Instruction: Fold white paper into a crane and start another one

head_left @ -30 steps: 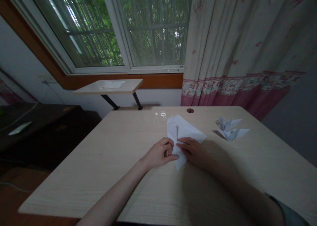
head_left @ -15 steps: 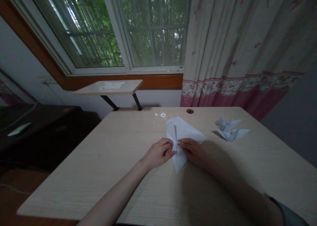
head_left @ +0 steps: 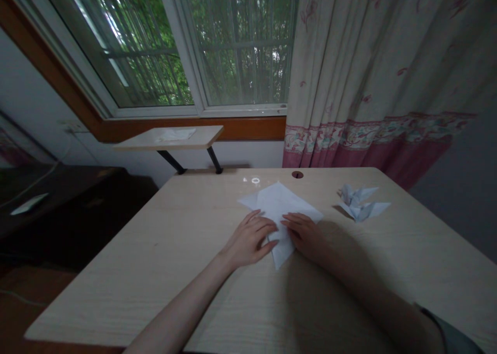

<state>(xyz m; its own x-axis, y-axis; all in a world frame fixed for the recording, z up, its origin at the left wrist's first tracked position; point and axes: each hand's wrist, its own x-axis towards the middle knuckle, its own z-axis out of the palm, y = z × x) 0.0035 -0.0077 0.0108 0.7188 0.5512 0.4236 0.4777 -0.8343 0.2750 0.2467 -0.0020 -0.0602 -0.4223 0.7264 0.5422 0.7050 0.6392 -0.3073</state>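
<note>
Resting on partly folded paper whose left corner seems not yet folded, the left hand has loosely spread fingers, the right hand straighter, close-set ones.

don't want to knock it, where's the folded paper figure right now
In the head view, the folded paper figure is on the desk, at right toward the far edge, right of the white sheet and beyond the right hand.
</note>
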